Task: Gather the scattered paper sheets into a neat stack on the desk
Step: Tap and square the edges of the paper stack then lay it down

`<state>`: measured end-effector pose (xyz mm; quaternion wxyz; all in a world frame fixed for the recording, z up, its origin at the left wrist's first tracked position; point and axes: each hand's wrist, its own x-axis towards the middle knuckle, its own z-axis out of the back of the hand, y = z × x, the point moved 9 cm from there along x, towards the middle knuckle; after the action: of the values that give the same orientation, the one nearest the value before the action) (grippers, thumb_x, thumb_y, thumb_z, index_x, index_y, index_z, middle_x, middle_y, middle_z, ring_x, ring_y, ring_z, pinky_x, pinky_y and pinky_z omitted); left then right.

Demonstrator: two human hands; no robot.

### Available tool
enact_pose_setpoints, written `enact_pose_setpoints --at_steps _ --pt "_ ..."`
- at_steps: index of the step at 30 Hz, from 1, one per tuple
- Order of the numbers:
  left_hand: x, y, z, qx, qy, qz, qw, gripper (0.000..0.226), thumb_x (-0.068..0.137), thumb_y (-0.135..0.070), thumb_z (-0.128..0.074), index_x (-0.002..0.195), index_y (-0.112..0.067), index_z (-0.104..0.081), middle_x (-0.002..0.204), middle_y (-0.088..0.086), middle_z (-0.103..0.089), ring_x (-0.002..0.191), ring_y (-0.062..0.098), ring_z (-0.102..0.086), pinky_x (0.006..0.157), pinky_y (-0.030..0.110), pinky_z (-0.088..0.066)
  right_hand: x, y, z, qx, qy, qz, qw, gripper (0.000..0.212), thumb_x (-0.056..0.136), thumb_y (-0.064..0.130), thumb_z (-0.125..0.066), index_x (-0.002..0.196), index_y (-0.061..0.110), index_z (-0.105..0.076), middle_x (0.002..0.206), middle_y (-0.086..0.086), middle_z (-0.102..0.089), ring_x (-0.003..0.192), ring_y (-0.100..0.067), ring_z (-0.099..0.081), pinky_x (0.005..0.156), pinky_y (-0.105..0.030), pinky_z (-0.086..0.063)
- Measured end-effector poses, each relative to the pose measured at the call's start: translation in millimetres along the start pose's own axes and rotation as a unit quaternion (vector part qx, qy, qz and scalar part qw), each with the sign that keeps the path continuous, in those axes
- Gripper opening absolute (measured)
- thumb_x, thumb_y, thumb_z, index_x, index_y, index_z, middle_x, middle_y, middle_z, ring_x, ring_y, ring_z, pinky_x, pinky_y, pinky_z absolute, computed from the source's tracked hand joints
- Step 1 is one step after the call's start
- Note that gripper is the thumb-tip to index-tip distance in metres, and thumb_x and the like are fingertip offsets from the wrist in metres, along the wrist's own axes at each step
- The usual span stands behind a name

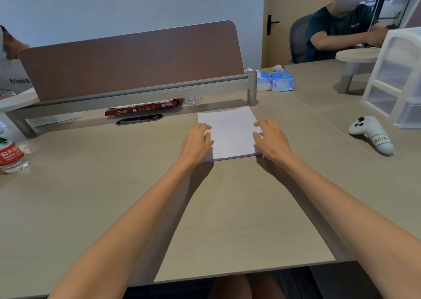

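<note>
A stack of white paper sheets [230, 132] lies flat on the beige desk [114, 185], just in front of the brown divider. My left hand [197, 142] rests against the stack's left edge, fingers relaxed and touching the paper. My right hand [271, 138] lies against the right edge with its fingers spread loosely on the sheets. The edges of the sheets look nearly aligned; a thin offset shows along the near edge.
A brown divider panel [132, 59] stands behind the paper. A white controller [370, 133] and a white drawer unit [396, 78] are at the right. A water bottle [12, 155] stands at the left. Tissue packs [275, 81] lie behind; a person sits at the far right.
</note>
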<state>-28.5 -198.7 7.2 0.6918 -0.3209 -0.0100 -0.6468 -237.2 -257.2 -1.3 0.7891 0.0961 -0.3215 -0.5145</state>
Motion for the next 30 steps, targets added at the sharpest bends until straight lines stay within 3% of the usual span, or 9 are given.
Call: enact_pose_setpoints --at_steps 2,5,9,14,22,26,30 --pt "11.0 -10.5 -24.7 0.070 0.071 -0.052 0.994 0.044 0.102 -0.026 -0.036 0.143 -0.010 -0.044 0.155 0.009 -0.032 0.143 0.024 -0.027 0.116 0.037 -0.022 9.4 6.6 -15.5 -0.072 0.043 0.044 0.995 0.046 0.100 0.032 -0.039 0.141 0.013 -0.042 0.150 -0.009 -0.037 0.135 -0.026 -0.037 0.110 -0.041 -0.033" --pt "13.2 -3.9 -57.4 0.173 0.180 -0.050 0.967 0.056 0.105 -0.036 -0.021 0.154 -0.011 -0.014 0.163 0.006 -0.002 0.150 0.021 0.000 0.121 0.041 -0.004 15.9 3.6 -43.1 -0.171 0.123 0.082 0.974 0.057 0.101 0.045 -0.026 0.152 0.018 -0.023 0.161 -0.004 -0.013 0.148 -0.025 -0.012 0.118 -0.041 -0.015" --pt "1.9 7.5 -75.8 0.186 0.238 -0.034 0.953 0.058 0.104 -0.039 -0.011 0.155 -0.013 0.000 0.162 0.007 0.011 0.149 0.022 0.011 0.121 0.043 0.004 14.7 -11.0 -64.7 -0.195 0.188 0.082 0.959 0.064 0.100 0.053 -0.017 0.154 0.020 -0.009 0.162 -0.004 0.000 0.150 -0.023 0.001 0.121 -0.041 -0.008" --pt "-1.1 14.5 -82.4 0.161 0.230 -0.014 0.960 0.057 0.104 -0.040 -0.010 0.155 -0.017 0.002 0.162 0.006 0.009 0.150 0.020 0.009 0.121 0.041 0.003 11.2 -20.9 -73.9 -0.154 0.209 0.054 0.964 0.065 0.099 0.055 -0.013 0.155 0.022 -0.006 0.162 -0.004 0.002 0.150 -0.020 0.002 0.121 -0.039 -0.006" --pt "-0.8 12.2 -79.4 0.155 0.237 -0.013 0.959 0.058 0.104 -0.042 -0.010 0.155 -0.017 0.005 0.162 0.006 0.012 0.149 0.020 0.010 0.121 0.043 0.004 13.1 -16.8 -68.3 -0.185 0.237 0.058 0.952 0.064 0.100 0.053 -0.012 0.155 0.022 -0.003 0.162 -0.004 0.003 0.150 -0.021 0.002 0.120 -0.043 -0.004" --pt "14.7 9.2 -67.5 0.150 0.205 -0.025 0.967 0.064 0.103 -0.044 -0.018 0.154 -0.016 0.010 0.161 0.006 0.016 0.149 0.022 0.013 0.119 0.046 0.002 25.3 -3.8 -51.9 -0.232 0.204 0.104 0.945 0.059 0.100 0.050 -0.022 0.152 0.024 -0.014 0.162 -0.004 -0.003 0.149 -0.026 -0.006 0.118 -0.047 -0.010" --pt "51.7 5.5 -42.3 0.134 0.160 -0.008 0.978 0.058 0.104 -0.039 -0.012 0.155 -0.015 0.002 0.162 0.005 0.008 0.150 0.020 0.007 0.119 0.045 0.002 56.2 5.7 -30.9 -0.155 0.168 0.059 0.972 0.058 0.102 0.047 -0.017 0.153 0.020 -0.016 0.161 -0.005 -0.013 0.147 -0.026 -0.017 0.118 -0.044 -0.013"
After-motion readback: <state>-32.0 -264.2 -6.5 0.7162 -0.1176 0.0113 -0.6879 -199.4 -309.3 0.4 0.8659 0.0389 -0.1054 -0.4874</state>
